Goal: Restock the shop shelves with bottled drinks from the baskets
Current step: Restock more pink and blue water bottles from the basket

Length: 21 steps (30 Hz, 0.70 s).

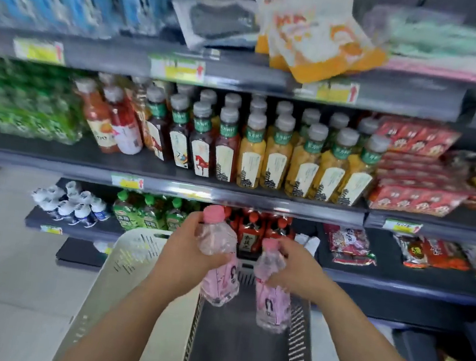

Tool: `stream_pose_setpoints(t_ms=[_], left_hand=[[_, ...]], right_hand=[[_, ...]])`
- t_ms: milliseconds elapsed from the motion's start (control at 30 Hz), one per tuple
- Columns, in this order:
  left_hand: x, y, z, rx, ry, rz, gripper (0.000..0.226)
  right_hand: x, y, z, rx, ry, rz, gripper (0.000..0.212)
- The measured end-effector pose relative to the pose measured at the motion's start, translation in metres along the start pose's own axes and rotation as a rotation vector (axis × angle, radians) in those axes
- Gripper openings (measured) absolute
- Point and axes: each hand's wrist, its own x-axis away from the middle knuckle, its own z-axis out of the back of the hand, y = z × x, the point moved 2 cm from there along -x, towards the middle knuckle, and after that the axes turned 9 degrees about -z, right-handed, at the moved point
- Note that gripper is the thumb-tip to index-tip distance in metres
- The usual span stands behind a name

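Observation:
My left hand (188, 252) grips a clear bottle with a pink cap and pink label (219, 275) around its upper body. My right hand (294, 271) grips a second pink-capped bottle (270, 302) near its shoulder. Both bottles are upright and raised over a dark basket (239, 347), in front of the lower shelf (398, 284). The middle shelf (258, 202) carries rows of grey-capped tea bottles (276, 158), some dark red and some yellow.
A pale grey basket (125, 271) stands left of the dark one. The lower shelf carries green bottles (147, 214), red bottles (251, 230), small white bottles (73, 204) and red snack packs (349, 245). Boxes and bags fill the top shelf. Pale floor lies at left.

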Motion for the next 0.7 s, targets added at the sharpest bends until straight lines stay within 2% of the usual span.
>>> stream_pose_setpoints(t_ms=[167,333,500,700], left_hand=[[0.024,0.054,0.071,-0.006,0.153,-0.069,0.056],[0.054,0.086,0.152,0.008,0.31,-0.129,0.057],[0.084,0.09,0.233,0.024,0.484,-0.176,0.052],[0.104,0.066,0.331,-0.018,0.582,-0.175,0.055]], right_hand=[[0.05,-0.093,0.042,0.041,0.047,0.154,0.078],[0.091,-0.188,0.054,0.018,0.058,0.386,0.06],[0.109,-0.273,0.031,-0.04,0.08,0.56,0.069],[0.111,-0.37,-0.018,-0.087,0.101,0.671,0.071]])
